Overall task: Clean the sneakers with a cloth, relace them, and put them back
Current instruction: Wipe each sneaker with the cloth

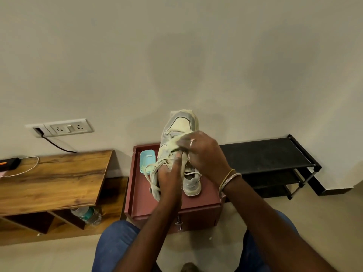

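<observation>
I hold a cream and grey sneaker (181, 126) toe-up above the maroon cabinet (141, 197). My left hand (170, 178) grips the sneaker around its opening, with loose laces (152, 169) hanging beside it. My right hand (203, 152) presses a pale cloth (174, 143) against the sneaker's side, its fingers curled round the cloth. The second sneaker (191, 183) stands on the cabinet top, partly hidden behind my hands.
A light blue tray (146, 157) lies on the cabinet's far left. A black shoe rack (271, 154) stands to the right, a wooden table (53, 177) to the left with a water bottle (87, 214) beneath. A wall socket (66, 127) with a cable is above the table.
</observation>
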